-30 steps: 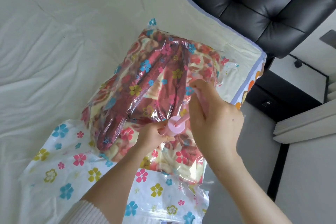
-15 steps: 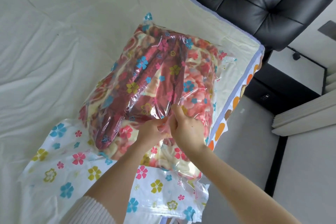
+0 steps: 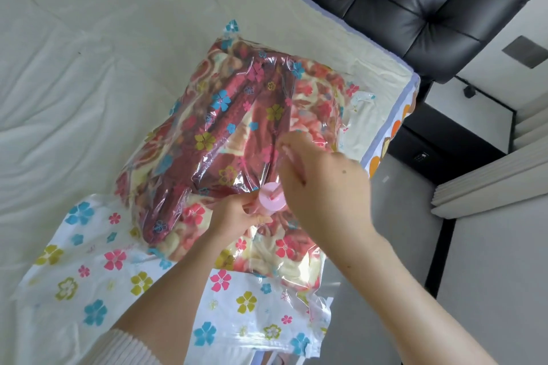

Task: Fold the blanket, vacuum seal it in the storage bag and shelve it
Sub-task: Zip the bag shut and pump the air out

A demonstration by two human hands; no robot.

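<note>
storage bag (image 3: 225,139) lies flat on the bed sheet (image 3: 74,83), centre of frame, long axis running roughly 7 to 1 o'clock. clear plastic, printed with blue, pink and olive flowers. folded blanket (image 3: 237,115) is inside it, red and cream pattern, filling the upper part of the bag; plastic over it is wrinkled. bag's flat empty end (image 3: 98,275) spreads toward 7 o'clock, lower edge near the bottom of frame.

pink hand pump (image 3: 271,200) stands on the bag near centre, round pink body with a thin rod rising out of it toward 1 o'clock. can't see the valve under it.

left hand (image 3: 237,216) comes in from 6 o'clock, fingers curled around the pump body at its 9 o'clock side, gripping it. cream ribbed sleeve (image 3: 124,347) at the bottom edge.

right hand (image 3: 323,187) comes in from 5 o'clock, sits at the pump's 2 o'clock, fingers closed around the pink handle on the upper end of the rod; handle mostly hidden in the fist, some motion blur there.

black tufted headboard (image 3: 415,3) at 1 o'clock. mattress edge (image 3: 394,127) with orange dots at 3 o'clock, grey floor (image 3: 415,246) beyond it.
</note>
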